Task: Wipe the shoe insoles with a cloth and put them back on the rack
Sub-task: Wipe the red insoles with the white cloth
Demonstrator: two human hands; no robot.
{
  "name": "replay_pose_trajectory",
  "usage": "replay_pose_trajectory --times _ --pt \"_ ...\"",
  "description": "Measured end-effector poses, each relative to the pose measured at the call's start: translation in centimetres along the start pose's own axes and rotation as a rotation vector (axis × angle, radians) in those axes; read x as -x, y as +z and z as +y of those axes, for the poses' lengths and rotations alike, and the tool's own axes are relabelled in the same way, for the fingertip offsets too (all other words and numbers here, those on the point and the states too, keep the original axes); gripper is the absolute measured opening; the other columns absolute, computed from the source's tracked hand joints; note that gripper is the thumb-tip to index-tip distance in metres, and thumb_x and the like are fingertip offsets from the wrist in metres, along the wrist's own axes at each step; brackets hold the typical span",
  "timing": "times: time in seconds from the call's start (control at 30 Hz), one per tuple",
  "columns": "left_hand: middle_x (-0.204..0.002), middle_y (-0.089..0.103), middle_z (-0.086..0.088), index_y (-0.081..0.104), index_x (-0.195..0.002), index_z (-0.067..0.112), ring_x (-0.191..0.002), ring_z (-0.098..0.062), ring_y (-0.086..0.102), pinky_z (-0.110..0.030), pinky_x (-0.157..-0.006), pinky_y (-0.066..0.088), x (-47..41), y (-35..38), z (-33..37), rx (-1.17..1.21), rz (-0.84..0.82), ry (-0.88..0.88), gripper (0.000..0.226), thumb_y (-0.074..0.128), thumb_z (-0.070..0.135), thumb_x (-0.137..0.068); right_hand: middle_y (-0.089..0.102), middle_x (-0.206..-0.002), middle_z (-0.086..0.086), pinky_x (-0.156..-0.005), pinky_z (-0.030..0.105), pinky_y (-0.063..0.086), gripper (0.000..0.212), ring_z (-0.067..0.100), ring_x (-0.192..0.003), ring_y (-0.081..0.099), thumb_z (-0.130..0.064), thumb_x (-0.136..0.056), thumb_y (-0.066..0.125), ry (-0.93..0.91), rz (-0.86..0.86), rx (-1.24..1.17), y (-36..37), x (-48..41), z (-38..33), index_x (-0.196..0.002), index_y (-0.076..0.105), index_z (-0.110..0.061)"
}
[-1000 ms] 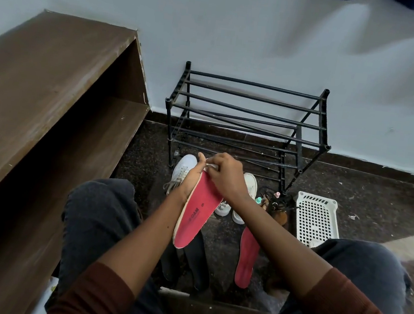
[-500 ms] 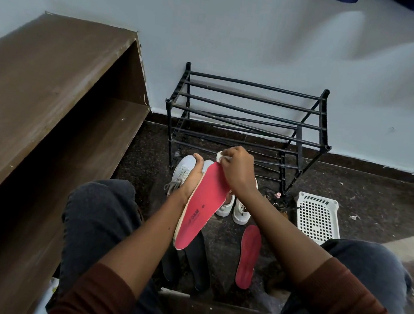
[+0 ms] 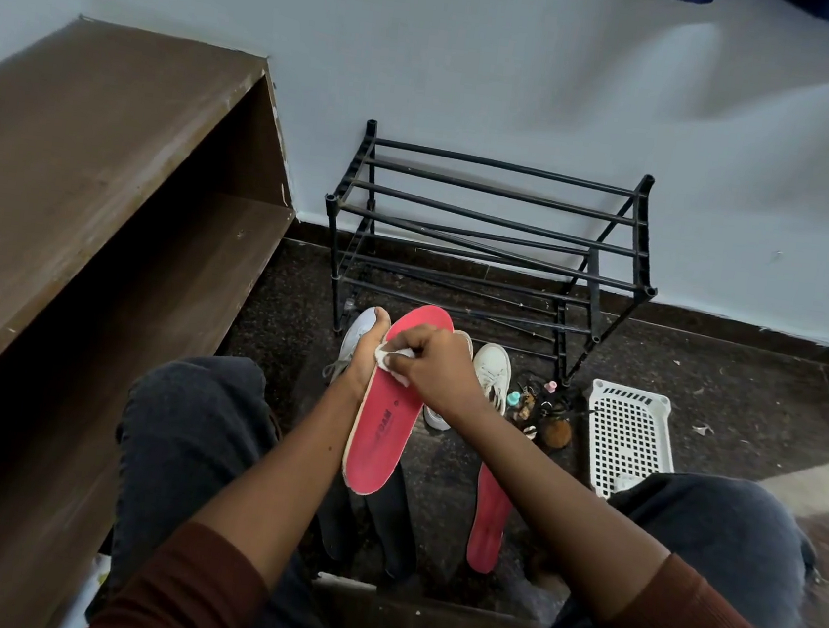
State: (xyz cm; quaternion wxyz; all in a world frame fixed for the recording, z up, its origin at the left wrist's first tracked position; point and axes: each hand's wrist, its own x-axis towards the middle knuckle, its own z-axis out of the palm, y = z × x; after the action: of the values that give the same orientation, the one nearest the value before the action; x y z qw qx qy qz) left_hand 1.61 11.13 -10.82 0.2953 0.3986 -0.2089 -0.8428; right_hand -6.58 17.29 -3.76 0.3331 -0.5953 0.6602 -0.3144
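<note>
My left hand grips the left edge of a red insole, held up between my knees with its red face toward me. My right hand pinches a small white cloth and presses it on the insole's upper half. A second red insole lies on the dark floor to the right. Two black insoles lie on the floor under the held one. The black metal rack stands against the wall, its bars bare.
White shoes sit on the floor in front of the rack. A white perforated basket lies at the right, with small bottles and a brush beside it. A brown wooden shelf unit fills the left side.
My right hand with the cloth has slid down from the insole's tip to its upper middle, so the tip now shows. The insole stands slightly more upright.
</note>
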Motion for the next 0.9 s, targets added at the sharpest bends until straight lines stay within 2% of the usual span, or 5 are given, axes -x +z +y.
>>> replay_pose_trajectory --times 0.2,0.33,0.47,0.67,0.9 --pt "-0.069 0.069 -0.007 0.075 -0.064 0.011 -0.067 -0.017 0.069 -0.028 -0.073 0.051 0.4 0.8 0.2 0.030 -0.006 -0.021 0.083 0.016 0.062 -0.094 0.063 -0.103 0.013 -0.071 0.016 0.029 0.017 0.025 -0.096 0.058 -0.005 -0.082 0.060 -0.045 0.140 0.233 0.2 -1.9 0.7 -0.095 0.070 -0.002" --pt "-0.074 0.071 -0.005 0.077 -0.072 0.014 -0.069 -0.017 0.070 -0.025 -0.066 0.057 1.1 1.2 0.0 0.027 -0.051 0.008 0.077 0.017 0.054 -0.098 0.057 -0.103 0.018 -0.080 0.033 0.041 0.015 0.031 -0.095 0.055 -0.004 -0.087 0.053 -0.041 0.222 0.339 -1.0 -3.2 1.7 -0.096 0.063 0.004" --pt "-0.087 0.073 -0.007 0.078 -0.084 0.013 -0.078 -0.020 0.069 -0.033 -0.076 0.053 1.4 0.7 0.2 0.015 -0.065 0.000 0.077 0.018 0.059 -0.096 0.057 -0.102 0.019 -0.081 0.037 0.042 0.017 0.033 -0.095 0.054 -0.004 -0.088 0.050 0.040 0.290 0.342 -2.0 -3.7 2.4 -0.098 0.062 0.003" --pt "-0.072 0.071 -0.009 0.075 -0.080 0.009 -0.065 -0.020 0.070 -0.027 -0.059 0.058 1.1 1.3 0.1 0.026 -0.045 0.002 0.074 0.018 0.055 -0.098 0.065 -0.106 0.015 -0.085 0.026 0.037 0.020 0.027 -0.100 0.059 -0.007 -0.084 0.058 0.006 0.202 0.246 -1.2 -2.7 1.4 -0.100 0.069 -0.001" --pt "-0.061 0.067 -0.005 0.073 -0.054 0.009 -0.060 -0.014 0.068 -0.027 -0.072 0.051 0.7 0.4 0.4 0.014 -0.019 0.011 0.085 0.017 0.055 -0.098 0.069 -0.104 0.011 -0.076 0.011 0.030 0.017 0.021 -0.097 0.061 -0.007 -0.083 0.063 -0.086 0.116 0.142 0.2 -0.8 0.7 -0.097 0.071 -0.003"
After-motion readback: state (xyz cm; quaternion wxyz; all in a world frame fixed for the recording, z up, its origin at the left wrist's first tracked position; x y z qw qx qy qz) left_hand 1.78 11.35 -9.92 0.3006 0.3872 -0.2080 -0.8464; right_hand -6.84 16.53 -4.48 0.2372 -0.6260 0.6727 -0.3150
